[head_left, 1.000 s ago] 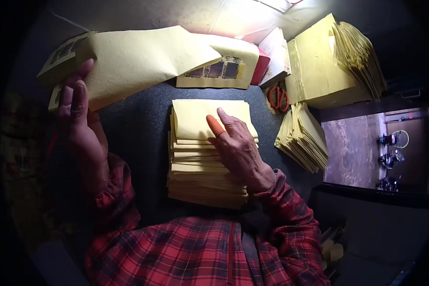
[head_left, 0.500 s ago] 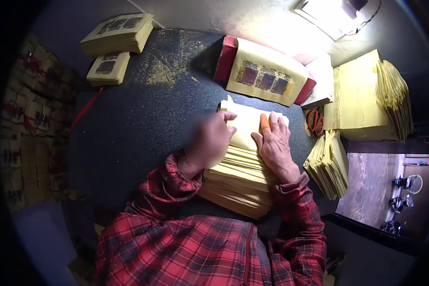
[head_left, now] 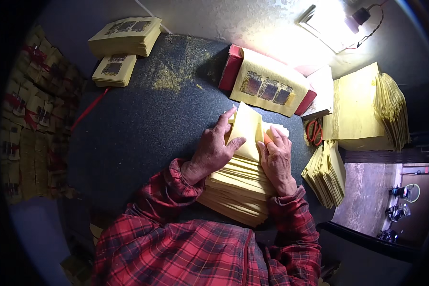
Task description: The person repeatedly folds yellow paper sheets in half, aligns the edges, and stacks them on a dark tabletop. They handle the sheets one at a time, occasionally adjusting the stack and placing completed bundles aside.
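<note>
- So your yellow sheet sat on top of the stack of yellow paper, right in front of you, its far corner poking up.
- Your left hand had it at the left side, thumb across the face and fingers round the edge.
- Your right hand, orange cover on one finger, was bent over the right side, thumb by the sheet's edge. Can't tell if it was really gripping.
- Best elbow room was to your left: a wide stretch of dark speckled counter between that hand and the two printed bundles near the far-left edge.
- A red ribbon trailed from the lower bundle along the left edge.
- Near side was tight, stack almost up against your plaid shirt.
- Straight ahead, the red box with a printed sheet draped over it blocked the way, just beyond your fingertips.
- Right side was crammed too: red-handled scissors, a pale block, a big yellow paper pile, plus a fanned stack near your right wrist.
</note>
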{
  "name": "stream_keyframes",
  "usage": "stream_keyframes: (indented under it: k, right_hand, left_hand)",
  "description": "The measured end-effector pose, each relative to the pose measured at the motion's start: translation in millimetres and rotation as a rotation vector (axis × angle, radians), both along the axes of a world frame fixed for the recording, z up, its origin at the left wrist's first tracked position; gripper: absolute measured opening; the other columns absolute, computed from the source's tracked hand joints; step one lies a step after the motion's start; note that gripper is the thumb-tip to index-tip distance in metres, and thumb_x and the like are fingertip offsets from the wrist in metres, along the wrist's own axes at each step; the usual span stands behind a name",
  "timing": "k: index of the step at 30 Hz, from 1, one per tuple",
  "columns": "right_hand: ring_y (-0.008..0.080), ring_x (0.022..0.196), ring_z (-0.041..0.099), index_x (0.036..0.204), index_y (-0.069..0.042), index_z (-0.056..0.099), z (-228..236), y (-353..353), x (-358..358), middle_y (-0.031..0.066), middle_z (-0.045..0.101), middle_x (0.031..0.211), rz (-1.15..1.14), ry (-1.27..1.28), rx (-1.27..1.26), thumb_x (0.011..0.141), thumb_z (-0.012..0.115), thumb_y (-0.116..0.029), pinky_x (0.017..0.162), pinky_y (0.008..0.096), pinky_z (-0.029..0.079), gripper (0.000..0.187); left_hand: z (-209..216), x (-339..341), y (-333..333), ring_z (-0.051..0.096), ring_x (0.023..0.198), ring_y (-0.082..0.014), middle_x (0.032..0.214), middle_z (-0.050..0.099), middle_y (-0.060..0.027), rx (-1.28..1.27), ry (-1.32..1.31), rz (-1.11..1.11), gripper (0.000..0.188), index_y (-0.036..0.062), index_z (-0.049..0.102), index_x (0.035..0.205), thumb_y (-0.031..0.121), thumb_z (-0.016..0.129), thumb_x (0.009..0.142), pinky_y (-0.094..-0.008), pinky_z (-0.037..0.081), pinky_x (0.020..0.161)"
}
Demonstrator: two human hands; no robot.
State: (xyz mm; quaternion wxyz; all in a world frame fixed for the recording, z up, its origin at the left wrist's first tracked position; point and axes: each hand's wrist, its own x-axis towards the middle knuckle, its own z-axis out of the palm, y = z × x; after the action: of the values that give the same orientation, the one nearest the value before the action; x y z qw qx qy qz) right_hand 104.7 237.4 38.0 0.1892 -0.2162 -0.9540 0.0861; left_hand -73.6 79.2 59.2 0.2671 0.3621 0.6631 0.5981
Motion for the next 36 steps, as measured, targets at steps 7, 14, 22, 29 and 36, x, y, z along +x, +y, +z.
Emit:
stream_keyframes:
  k: [7, 14, 22, 29, 36]
  right_hand:
    - [0.0425, 0.132, 0.059, 0.126, 0.000, 0.074, 14, 4, -1, 0.0261, 0.065, 0.140, 0.005, 0.048, 0.025, 0.094, 0.078, -0.019, 0.112, 0.0539, 0.044, 0.038]
    - [0.0444, 0.135, 0.057, 0.130, 0.004, 0.071, 21, 10, 3, 0.0287, 0.061, 0.144, -0.026, 0.005, 0.095, 0.098, 0.074, -0.020, 0.114, 0.0556, 0.042, 0.040]
    - [0.0477, 0.137, 0.054, 0.141, 0.005, 0.062, 37, -16, 10, 0.0321, 0.054, 0.151, 0.096, -0.188, -0.046, 0.100, 0.072, -0.024, 0.116, 0.0568, 0.041, 0.051]
    - [0.0503, 0.146, 0.046, 0.164, -0.007, 0.043, 96, -36, -15, 0.0315, 0.035, 0.168, 0.080, 0.117, 0.041, 0.091, 0.083, -0.014, 0.118, 0.0541, 0.044, 0.083]
    - [0.0472, 0.146, 0.047, 0.151, -0.009, 0.062, 110, -26, -6, 0.0274, 0.041, 0.166, -0.035, 0.109, 0.348, 0.100, 0.069, -0.006, 0.117, 0.0556, 0.042, 0.052]
  left_hand:
    - [2, -20, -1, 0.071, 0.096, -0.0121, 0.109, 0.079, -0.0117, -0.097, -0.088, -0.063, 0.037, -0.0019, 0.068, 0.130, 0.029, 0.064, 0.109, -0.0322, 0.057, 0.086]
    - [33, -76, -36, 0.064, 0.103, -0.0108, 0.109, 0.075, -0.0059, 0.165, -0.126, 0.120, 0.040, -0.0030, 0.070, 0.129, 0.032, 0.057, 0.114, -0.0276, 0.049, 0.097]
    - [105, -91, -49, 0.059, 0.110, -0.0108, 0.114, 0.071, -0.0034, 0.342, 0.032, 0.342, 0.040, 0.0023, 0.070, 0.132, 0.035, 0.055, 0.115, -0.0281, 0.046, 0.099]
    - [118, -45, -13, 0.075, 0.100, -0.0213, 0.108, 0.078, -0.0137, 0.516, -0.134, 0.181, 0.037, -0.0010, 0.066, 0.133, 0.028, 0.066, 0.109, -0.0369, 0.059, 0.089]
    - [93, -23, -3, 0.075, 0.106, -0.0217, 0.109, 0.078, -0.0183, 0.228, -0.111, -0.012, 0.039, 0.0001, 0.065, 0.134, 0.031, 0.065, 0.109, -0.0377, 0.058, 0.093]
